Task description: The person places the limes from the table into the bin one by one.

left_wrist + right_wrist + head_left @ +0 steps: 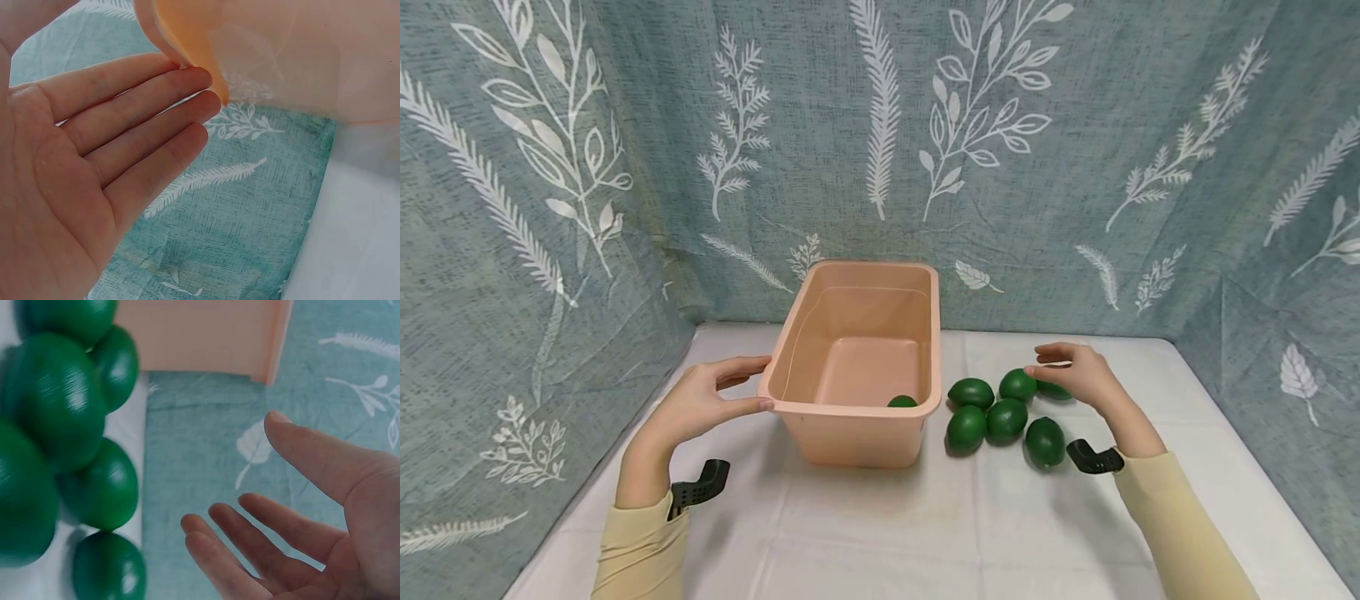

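Observation:
A peach-coloured plastic bin [857,437] stands on the table, a single green lime [902,402] showing inside near its front wall. At the bin's front left corner is my left hand [703,400], fingers straight, with fingertips and thumb tip right at the rim. Several dark green limes [1007,421] lie grouped to the right of the bin. Over the far right of this group hovers my right hand [1078,375], partly covering one lime [1054,390] in the head view. Its fingers [281,519] are spread and loosely bent around nothing in the right wrist view.
A white cloth [865,533] covers the table. Blue-green curtains [820,125] with white leaf prints hang behind it and along both sides. The bin's far end stands close to the back curtain. A black wrist mount [700,487] sits on each arm.

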Demonstrator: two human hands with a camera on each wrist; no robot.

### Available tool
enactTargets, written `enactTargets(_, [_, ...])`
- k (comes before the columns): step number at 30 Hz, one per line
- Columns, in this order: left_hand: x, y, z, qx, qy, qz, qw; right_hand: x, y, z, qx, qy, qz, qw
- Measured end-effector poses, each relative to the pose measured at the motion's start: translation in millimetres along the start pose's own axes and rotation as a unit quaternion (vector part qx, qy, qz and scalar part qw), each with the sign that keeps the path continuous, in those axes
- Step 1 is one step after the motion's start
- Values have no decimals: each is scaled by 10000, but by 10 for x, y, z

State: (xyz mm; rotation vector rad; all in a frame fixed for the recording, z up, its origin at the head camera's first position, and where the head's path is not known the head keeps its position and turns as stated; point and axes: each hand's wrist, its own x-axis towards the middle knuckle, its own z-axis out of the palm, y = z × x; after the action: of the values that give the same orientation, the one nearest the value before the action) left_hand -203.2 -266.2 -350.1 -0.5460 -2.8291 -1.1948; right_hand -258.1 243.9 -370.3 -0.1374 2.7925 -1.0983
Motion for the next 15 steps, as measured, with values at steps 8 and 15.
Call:
enactTargets(8, [-4,-1,-1,-19,69,29,10000,-166,251,106,22,23,164,9999])
enactTargets(15, [-9,-4,1,-4,65,40,10000,-308,410,222,60,-15,236,9997])
